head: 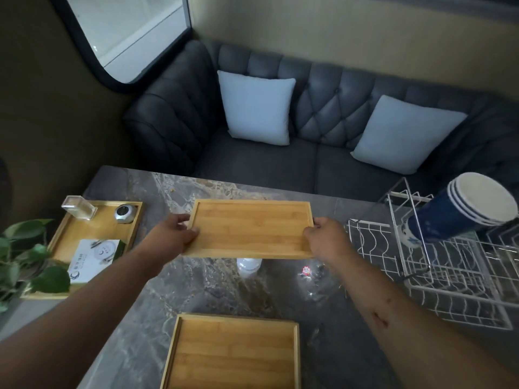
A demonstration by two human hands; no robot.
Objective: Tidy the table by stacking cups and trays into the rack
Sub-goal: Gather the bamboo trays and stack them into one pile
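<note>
A rectangular bamboo tray hovers level above the middle of the grey marble table. My left hand grips its left short edge and my right hand grips its right short edge. A second bamboo tray lies flat on the table near the front edge. A white wire rack stands on the table at the right. A stack of blue paper cups lies tilted on the rack's upper bars, mouths facing me.
A third bamboo tray at the left holds a clear box, a small round silver object and a printed card. A leafy plant sits at the far left. A dark sofa with two pale cushions stands behind the table.
</note>
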